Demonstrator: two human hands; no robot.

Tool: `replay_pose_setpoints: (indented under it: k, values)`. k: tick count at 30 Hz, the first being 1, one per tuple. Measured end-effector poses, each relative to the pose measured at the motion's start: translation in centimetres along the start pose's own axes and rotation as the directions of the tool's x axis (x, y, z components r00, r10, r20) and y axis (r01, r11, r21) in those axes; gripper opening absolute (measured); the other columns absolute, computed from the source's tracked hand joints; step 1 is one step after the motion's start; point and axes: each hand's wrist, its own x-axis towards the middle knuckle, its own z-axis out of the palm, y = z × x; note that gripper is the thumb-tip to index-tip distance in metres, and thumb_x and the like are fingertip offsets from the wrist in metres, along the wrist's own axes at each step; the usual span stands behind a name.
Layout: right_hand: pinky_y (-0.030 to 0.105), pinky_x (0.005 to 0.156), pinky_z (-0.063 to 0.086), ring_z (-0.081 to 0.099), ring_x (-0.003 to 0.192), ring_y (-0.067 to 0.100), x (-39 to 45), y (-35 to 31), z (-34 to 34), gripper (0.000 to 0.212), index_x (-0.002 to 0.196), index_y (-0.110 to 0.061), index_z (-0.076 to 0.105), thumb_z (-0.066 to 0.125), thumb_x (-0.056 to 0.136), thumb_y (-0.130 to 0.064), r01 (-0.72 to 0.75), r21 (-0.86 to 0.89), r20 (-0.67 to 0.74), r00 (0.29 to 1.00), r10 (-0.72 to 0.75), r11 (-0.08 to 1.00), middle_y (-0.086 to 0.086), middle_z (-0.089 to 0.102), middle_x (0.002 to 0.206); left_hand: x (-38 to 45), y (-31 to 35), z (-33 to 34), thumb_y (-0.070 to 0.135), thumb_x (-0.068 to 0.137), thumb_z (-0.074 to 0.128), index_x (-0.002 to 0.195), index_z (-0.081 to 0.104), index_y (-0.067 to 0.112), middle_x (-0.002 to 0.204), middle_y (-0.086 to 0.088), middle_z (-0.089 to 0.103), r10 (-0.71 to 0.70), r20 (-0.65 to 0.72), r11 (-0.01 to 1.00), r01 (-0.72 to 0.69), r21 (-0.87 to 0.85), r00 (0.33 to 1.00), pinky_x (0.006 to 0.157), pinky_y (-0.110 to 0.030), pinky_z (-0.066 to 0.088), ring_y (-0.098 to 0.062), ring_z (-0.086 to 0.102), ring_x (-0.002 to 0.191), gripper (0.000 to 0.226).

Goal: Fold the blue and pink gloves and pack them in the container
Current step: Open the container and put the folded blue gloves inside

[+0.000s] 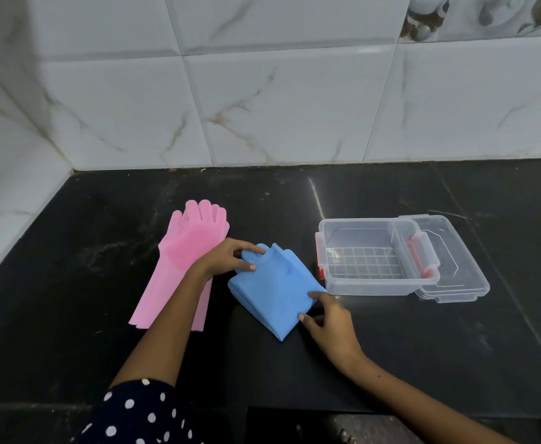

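Observation:
The blue gloves (274,288) lie folded over in the middle of the black counter. My left hand (227,256) pinches their far left end between thumb and fingers. My right hand (330,322) grips the near right edge of the same blue fold. The pink gloves (186,248) lie flat and unfolded to the left, fingers pointing at the wall, partly hidden under my left forearm. A clear plastic container (375,283) with red latches stands open to the right of the blue gloves, with only a grid insert inside.
The container's clear lid (455,270) lies under and behind its right side. A white tiled wall (262,107) closes off the back and left of the black counter (391,347). The counter's front edge runs just below my arms.

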Motion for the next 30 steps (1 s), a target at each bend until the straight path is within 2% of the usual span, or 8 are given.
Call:
replay_pose_setpoints:
  k: [5, 8, 12, 15, 20, 24, 27, 30]
  values:
    - [0.026, 0.083, 0.054, 0.066, 0.088, 0.014, 0.2, -0.1, 0.0, 0.048, 0.128, -0.015, 0.051, 0.07, 0.084, -0.016, -0.049, 0.117, -0.025, 0.998, 0.052, 0.992, 0.008, 0.057, 0.122, -0.1, 0.0, 0.0, 0.012, 0.079, 0.073, 0.112, 0.067, 0.024, 0.124, 0.002, 0.056, -0.044, -0.057, 0.997, 0.04, -0.059, 0.997, 0.086, -0.023, 0.05, -0.017, 0.055, 0.112, 0.036]
    - [0.024, 0.083, 0.052, 0.065, 0.088, 0.013, 0.7, -0.5, 0.2, 0.048, 0.128, -0.014, 0.051, 0.07, 0.084, -0.016, -0.041, 0.15, -0.053, 0.997, 0.049, 0.988, 0.009, 0.056, 0.124, -1.0, 0.1, -0.1, 0.01, 0.078, 0.074, 0.114, 0.066, 0.019, 0.124, -0.001, 0.056, -0.068, -0.112, 0.997, 0.063, -0.049, 0.991, 0.093, -0.031, 0.05, -0.019, 0.055, 0.112, 0.038]
    - [0.033, 0.095, 0.05, 0.06, 0.101, 0.018, 1.2, -0.6, 0.1, 0.051, 0.133, -0.014, 0.049, 0.068, 0.085, -0.019, -0.022, 0.101, -0.042, 0.999, 0.027, 0.995, 0.009, 0.051, 0.129, -3.7, -1.0, 1.6, 0.008, 0.07, 0.08, 0.111, 0.068, 0.014, 0.115, -0.003, 0.06, -0.104, -0.327, 0.995, 0.098, -0.036, 0.939, 0.093, -0.034, 0.051, -0.02, 0.057, 0.104, 0.043]
    - [0.035, 0.099, 0.047, 0.057, 0.109, 0.02, 1.4, -0.3, 0.0, 0.051, 0.134, -0.016, 0.049, 0.066, 0.087, -0.019, -0.009, 0.028, -0.011, 1.0, 0.009, 1.0, 0.01, 0.051, 0.129, -5.4, -2.2, 3.7, 0.009, 0.067, 0.082, 0.111, 0.067, 0.017, 0.11, 0.0, 0.062, -0.101, -0.44, 0.995, 0.085, -0.055, 0.892, 0.09, -0.036, 0.052, -0.02, 0.059, 0.101, 0.048]
    - [0.036, 0.1, 0.046, 0.056, 0.112, 0.023, 2.0, -0.3, 0.1, 0.048, 0.135, -0.016, 0.05, 0.063, 0.088, -0.019, -0.02, -0.014, -0.003, 1.0, 0.02, 1.0, 0.01, 0.054, 0.128, -6.1, -2.7, 4.0, 0.011, 0.066, 0.082, 0.114, 0.063, 0.026, 0.115, 0.007, 0.056, -0.078, -0.396, 0.996, 0.058, -0.061, 0.915, 0.092, -0.035, 0.05, -0.014, 0.052, 0.106, 0.054]
    - [0.037, 0.098, 0.047, 0.056, 0.109, 0.022, 2.1, -0.9, 0.7, 0.045, 0.132, -0.017, 0.051, 0.062, 0.089, -0.018, -0.04, -0.007, -0.013, 0.999, 0.04, 0.999, 0.01, 0.053, 0.126, -6.8, -3.0, 3.0, 0.013, 0.07, 0.081, 0.11, 0.065, 0.028, 0.111, 0.006, 0.062, -0.108, -0.359, 0.968, 0.016, -0.251, 0.927, 0.076, -0.025, 0.055, -0.014, 0.058, 0.104, 0.045]
    - [0.038, 0.099, 0.047, 0.055, 0.111, 0.023, 2.0, -1.1, 1.1, 0.044, 0.132, -0.017, 0.05, 0.062, 0.089, -0.017, -0.06, 0.009, -0.029, 0.998, 0.06, 0.998, 0.01, 0.051, 0.127, -6.4, -2.7, 2.6, 0.013, 0.075, 0.077, 0.109, 0.067, 0.024, 0.112, 0.001, 0.063, -0.119, -0.352, 0.961, 0.019, -0.276, 0.928, 0.074, -0.023, 0.055, -0.017, 0.06, 0.104, 0.037]
    - [0.038, 0.101, 0.046, 0.054, 0.114, 0.024, 1.9, -1.3, 1.3, 0.044, 0.13, -0.016, 0.052, 0.063, 0.088, -0.014, -0.063, 0.028, -0.053, 0.997, 0.064, 0.998, 0.009, 0.05, 0.128, -6.0, -2.5, 2.7, 0.007, 0.074, 0.077, 0.109, 0.069, 0.016, 0.113, -0.005, 0.065, -0.127, -0.369, 0.966, 0.03, -0.257, 0.921, 0.079, -0.028, 0.056, -0.021, 0.063, 0.103, 0.036]
